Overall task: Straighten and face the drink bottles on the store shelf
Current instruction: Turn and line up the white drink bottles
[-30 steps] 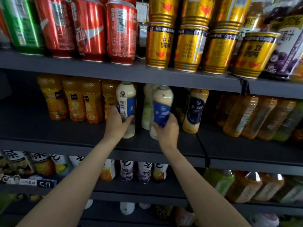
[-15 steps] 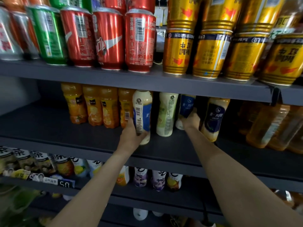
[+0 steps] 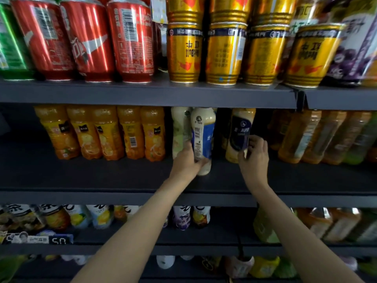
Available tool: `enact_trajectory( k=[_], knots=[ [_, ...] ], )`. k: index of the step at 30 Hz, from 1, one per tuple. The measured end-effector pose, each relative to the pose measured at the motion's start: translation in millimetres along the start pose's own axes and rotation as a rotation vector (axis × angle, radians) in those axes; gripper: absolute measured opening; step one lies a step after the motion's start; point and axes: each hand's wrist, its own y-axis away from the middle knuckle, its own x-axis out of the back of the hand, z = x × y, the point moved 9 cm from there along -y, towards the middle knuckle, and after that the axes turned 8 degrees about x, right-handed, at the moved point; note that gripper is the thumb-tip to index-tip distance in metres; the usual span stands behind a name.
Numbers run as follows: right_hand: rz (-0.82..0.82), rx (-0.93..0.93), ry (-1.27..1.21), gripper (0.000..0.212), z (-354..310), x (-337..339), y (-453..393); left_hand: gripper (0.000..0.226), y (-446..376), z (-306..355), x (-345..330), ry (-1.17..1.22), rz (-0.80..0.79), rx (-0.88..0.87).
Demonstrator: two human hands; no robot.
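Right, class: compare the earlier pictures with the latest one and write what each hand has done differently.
The right hand let go of the white bottle with the bright blue label it was pushing back, and now grips the cream plastic bottle with the dark navy label. The left hand still holds the white plastic bottle with the blue-and-white label. The orange juice bottles stayed put.

The dark grey middle shelf carries a row of orange juice bottles, cream-coloured bottles at centre, and amber tea bottles to the right.
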Motion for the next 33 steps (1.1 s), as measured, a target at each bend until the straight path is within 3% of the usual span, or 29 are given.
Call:
enact_trajectory(
  k=[7,13,24,30,33],
  knots=[
    [-0.176,-0.258,-0.005,0.077,43.2,-20.4,-15.1,0.05,-26.2,10.8,-16.5,-0.096,0.023,0.053],
    [-0.166,-0.229,-0.011,0.055,46.3,-36.7,-26.4,0.043,-41.6,10.5,-29.7,-0.178,0.082,0.099],
    [-0.18,-0.138,0.071,0.054,44.7,-36.9,-25.2,0.048,-23.4,-6.4,-42.2,-0.152,0.125,0.139],
    [-0.219,-0.166,-0.077,0.055,48.7,-29.0,-30.4,0.053,11.2,1.2,-24.9,-0.01,0.181,0.016],
    [-0.358,-0.172,-0.215,0.054,35.7,-17.0,-16.9,0.05,15.3,13.1,-13.6,0.252,0.034,0.038]
  ],
)
